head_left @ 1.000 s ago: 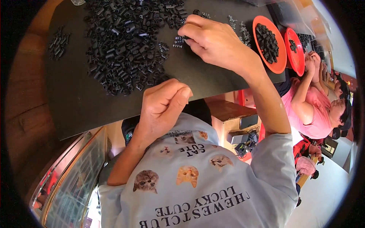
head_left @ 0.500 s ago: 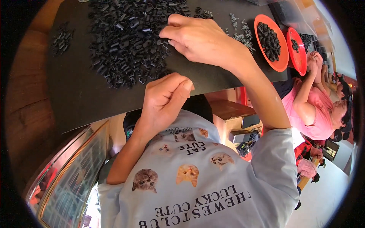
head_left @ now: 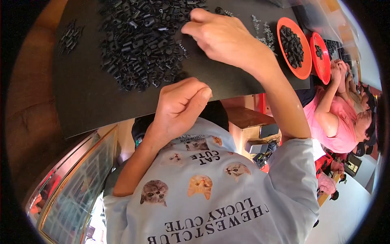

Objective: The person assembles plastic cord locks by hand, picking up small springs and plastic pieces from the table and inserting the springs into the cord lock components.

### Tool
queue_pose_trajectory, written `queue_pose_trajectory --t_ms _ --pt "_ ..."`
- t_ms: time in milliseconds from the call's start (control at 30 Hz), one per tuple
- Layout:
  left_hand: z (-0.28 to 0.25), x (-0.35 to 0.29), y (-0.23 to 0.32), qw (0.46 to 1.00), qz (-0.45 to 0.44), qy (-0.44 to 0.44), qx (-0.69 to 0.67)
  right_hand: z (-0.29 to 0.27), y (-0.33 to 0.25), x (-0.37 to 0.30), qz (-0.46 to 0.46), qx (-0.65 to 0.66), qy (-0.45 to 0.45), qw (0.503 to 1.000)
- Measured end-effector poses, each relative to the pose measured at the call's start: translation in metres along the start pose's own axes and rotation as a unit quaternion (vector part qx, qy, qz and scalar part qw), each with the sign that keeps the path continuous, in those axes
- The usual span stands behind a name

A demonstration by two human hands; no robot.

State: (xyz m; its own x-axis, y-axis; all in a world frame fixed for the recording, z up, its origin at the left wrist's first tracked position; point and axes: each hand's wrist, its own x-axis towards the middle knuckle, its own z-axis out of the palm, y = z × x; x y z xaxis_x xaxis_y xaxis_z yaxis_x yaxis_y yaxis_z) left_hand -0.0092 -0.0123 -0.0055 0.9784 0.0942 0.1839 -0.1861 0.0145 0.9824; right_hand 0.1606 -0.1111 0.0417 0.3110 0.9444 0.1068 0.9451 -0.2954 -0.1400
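Observation:
My left hand is closed in a fist at the near edge of the dark tabletop, its thumb pressed over the curled fingers. Whatever it may hold is hidden. My right hand reaches across at the right side of a large pile of small black plastic parts. Its fingers are curled inward and their tips are mostly hidden, so I cannot make out anything in them. A small metal spring lies on the pile's right edge, beside that hand.
Loose springs lie right of my right hand. An orange plate of black pieces and a red plate with a few parts stand farther right. A small black heap sits left. A co-worker in pink is at the right.
My right hand has shifted a little to the right, away from the pile, and turned so its thumb no longer shows. My left hand stays closed in nearly the same place.

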Motion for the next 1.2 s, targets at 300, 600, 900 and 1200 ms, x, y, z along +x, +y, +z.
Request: queue_pose_trajectory --t_ms 300,600,900,1200 --pt "-0.003 0.002 0.005 1.000 0.005 0.009 0.014 0.000 -0.017 0.024 -0.056 0.040 0.006 0.998" --pt "0.000 0.002 0.002 0.999 0.024 0.013 0.016 -0.001 -0.014 0.023 -0.037 0.036 0.018 0.998" --pt "-0.002 0.003 0.002 0.999 0.024 0.014 0.018 0.007 -0.018 0.035 -0.073 -0.015 0.002 0.997" --pt "0.000 0.002 0.002 1.000 -0.008 0.028 -0.006 0.006 -0.007 0.010 -0.034 0.124 0.036 0.991"
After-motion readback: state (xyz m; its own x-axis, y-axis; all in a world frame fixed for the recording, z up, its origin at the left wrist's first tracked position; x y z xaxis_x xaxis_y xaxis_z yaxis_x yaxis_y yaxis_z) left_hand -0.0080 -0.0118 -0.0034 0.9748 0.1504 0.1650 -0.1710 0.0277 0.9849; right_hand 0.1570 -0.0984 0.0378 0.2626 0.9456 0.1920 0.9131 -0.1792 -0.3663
